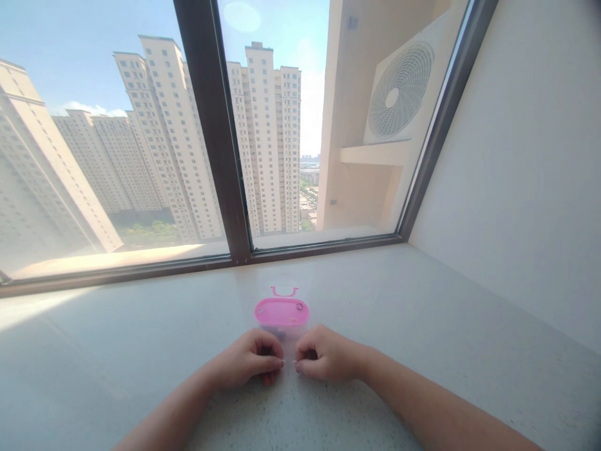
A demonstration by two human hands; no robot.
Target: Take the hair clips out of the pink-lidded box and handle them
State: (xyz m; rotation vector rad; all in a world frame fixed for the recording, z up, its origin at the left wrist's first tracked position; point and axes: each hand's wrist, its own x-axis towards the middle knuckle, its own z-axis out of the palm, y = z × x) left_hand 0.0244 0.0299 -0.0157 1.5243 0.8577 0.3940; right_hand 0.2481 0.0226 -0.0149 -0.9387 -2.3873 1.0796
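Head view: pink-lidded plastic box just beyond the curled fingers.

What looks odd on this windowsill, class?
Nothing stands out: the pink-lidded clear box sits upright on the speckled stone windowsill between the left hand and right hand, with no visible damage or spill.

You are in a high-rise home, at a speckled stone windowsill. Through the dark window frame you see apartment towers and an air-conditioner outdoor unit mounted outside.
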